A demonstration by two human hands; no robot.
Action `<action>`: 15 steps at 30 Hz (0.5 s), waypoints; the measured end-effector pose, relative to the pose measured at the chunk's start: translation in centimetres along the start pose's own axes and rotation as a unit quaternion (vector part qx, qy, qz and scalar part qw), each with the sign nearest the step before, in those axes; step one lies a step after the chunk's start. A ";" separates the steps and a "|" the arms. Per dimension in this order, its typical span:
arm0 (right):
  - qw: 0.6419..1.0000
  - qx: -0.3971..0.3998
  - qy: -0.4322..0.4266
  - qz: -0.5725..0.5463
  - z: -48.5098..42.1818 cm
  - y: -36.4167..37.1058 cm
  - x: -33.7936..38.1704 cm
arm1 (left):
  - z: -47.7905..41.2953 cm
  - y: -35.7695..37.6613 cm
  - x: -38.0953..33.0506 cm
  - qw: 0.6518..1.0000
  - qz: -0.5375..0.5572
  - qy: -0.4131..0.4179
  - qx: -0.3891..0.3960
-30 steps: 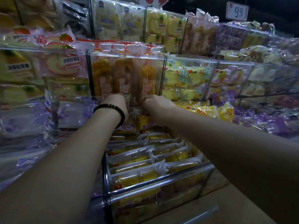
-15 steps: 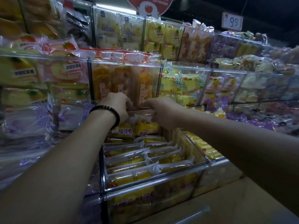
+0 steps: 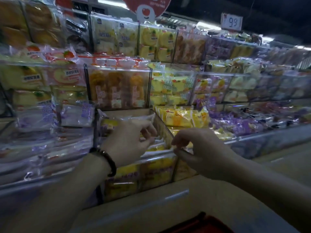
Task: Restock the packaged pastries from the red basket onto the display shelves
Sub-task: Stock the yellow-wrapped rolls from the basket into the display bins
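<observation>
Both hands hover over the clear bin of yellow pastries — fingers loosely curled, empty.

Red basket: only a corner shows, cut off by the bottom edge. Purple-wrapped packs at lower left: motion-blurred, labels unreadable. Left hand: fingertips hidden among yellow packaged pastries. Far-right shelf packs: too blurred to identify.

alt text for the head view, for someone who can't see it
Two bare hands, left and right, hover open over a clear bin of yellow pastries on a packed display shelf; a red basket peeks in below.
</observation>
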State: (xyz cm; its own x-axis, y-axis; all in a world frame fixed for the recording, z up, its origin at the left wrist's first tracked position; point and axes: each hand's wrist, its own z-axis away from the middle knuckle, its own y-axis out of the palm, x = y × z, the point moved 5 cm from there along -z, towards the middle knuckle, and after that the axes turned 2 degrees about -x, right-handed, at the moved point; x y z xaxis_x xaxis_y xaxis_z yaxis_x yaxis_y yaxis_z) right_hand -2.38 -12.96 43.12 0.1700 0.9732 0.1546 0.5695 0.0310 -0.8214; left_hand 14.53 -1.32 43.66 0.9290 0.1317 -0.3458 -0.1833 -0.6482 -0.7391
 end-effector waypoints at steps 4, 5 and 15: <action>0.995 -0.010 0.050 -0.088 5.6 2.9 -0.2 | 8.6 3.7 -3.3 0.992 0.102 0.012 0.074; 0.993 -0.001 0.068 -0.100 7.2 4.4 -0.6 | 10.6 5.3 -3.9 0.990 0.096 0.027 0.100; 0.874 0.370 0.300 -0.096 25.9 24.8 -7.0 | 22.5 24.0 3.1 0.876 0.000 -0.130 0.465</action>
State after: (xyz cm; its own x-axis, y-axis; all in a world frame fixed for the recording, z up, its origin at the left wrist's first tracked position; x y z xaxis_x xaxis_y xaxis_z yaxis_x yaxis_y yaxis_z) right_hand -10.33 -13.12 7.44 0.6461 0.6459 0.4066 -0.0050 0.5362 -0.8440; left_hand 5.73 0.40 11.85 0.8468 0.3765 -0.3756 -0.4777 0.2278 -0.8485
